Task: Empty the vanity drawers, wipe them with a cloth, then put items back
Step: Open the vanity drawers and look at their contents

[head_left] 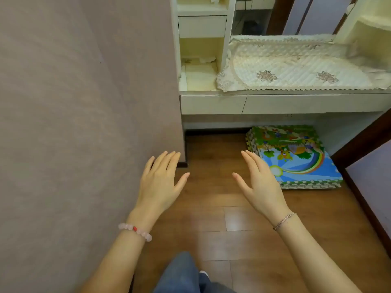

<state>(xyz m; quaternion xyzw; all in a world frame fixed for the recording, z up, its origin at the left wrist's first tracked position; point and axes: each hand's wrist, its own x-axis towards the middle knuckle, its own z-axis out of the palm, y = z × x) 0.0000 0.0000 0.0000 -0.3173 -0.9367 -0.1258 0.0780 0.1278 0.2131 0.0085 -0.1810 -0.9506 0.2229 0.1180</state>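
The shut vanity drawers (212,104) at centre right are seemingly being reached for, for pulling open, by the left hand (160,178) and right hand (258,180), fingers released.

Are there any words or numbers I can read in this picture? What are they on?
No words or numbers can be read here.
Foam mats: only cartoon pictures and a rainbow; a pale smudge near the far edge is too blurred to read.
Small dark marks just below the drawers: too small to read.
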